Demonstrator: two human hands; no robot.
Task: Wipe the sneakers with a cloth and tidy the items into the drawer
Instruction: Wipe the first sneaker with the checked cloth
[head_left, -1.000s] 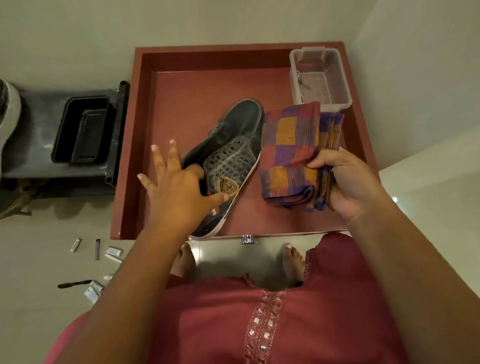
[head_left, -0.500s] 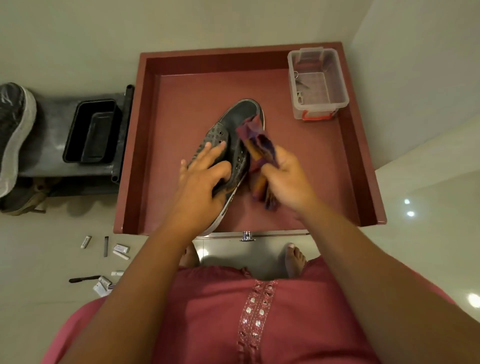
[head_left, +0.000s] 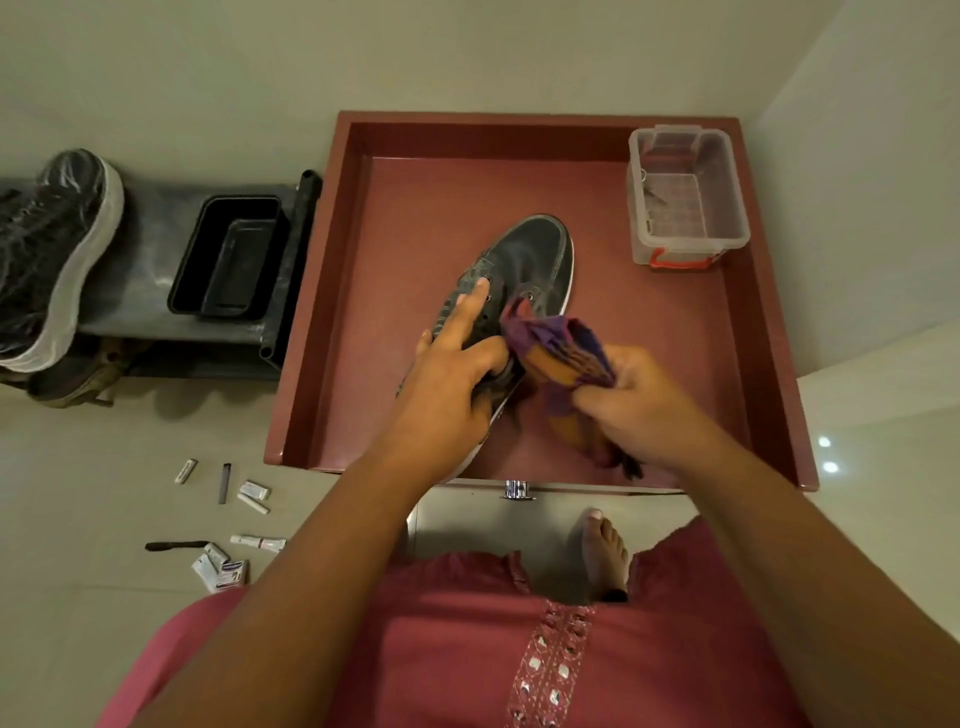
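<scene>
A dark sneaker (head_left: 524, 270) lies in the open red drawer (head_left: 769, 364), toe pointing toward the drawer's far side and its heel end toward the person, hidden under the left hand. The left hand (head_left: 447, 384) rests on the sneaker's laced upper: the forefinger lies stretched along the eyelets, while the thumb and the other fingers curl round the shoe's opening and side, gripping it. Just to the right, the right hand (head_left: 634, 405) clutches a bunched checked cloth (head_left: 561, 348) of purple, orange and red, fingers curled round it. The cloth's upper end touches the sneaker near the tongue, and a loose tail hangs below the hand onto the drawer floor.

In the drawer's far right corner stands a clear plastic box (head_left: 685, 197) with a red latch on its near side; something small and dark lies inside, too small to make out. A metal knob (head_left: 517, 489) shows at the middle of the drawer's front edge.

To the left of the drawer, a low grey shelf (head_left: 145, 249) carries a black rectangular tray (head_left: 228, 257) and, farther left, a second dark sneaker (head_left: 52, 249) with a white sole, tilted on its side. On the floor (head_left: 78, 519) near the drawer's front left corner lie scattered small tubes and packets (head_left: 223, 571) and a thin dark stick. The person wears a pink garment (head_left: 467, 649), and a bare foot (head_left: 605, 551) shows below the drawer front.
</scene>
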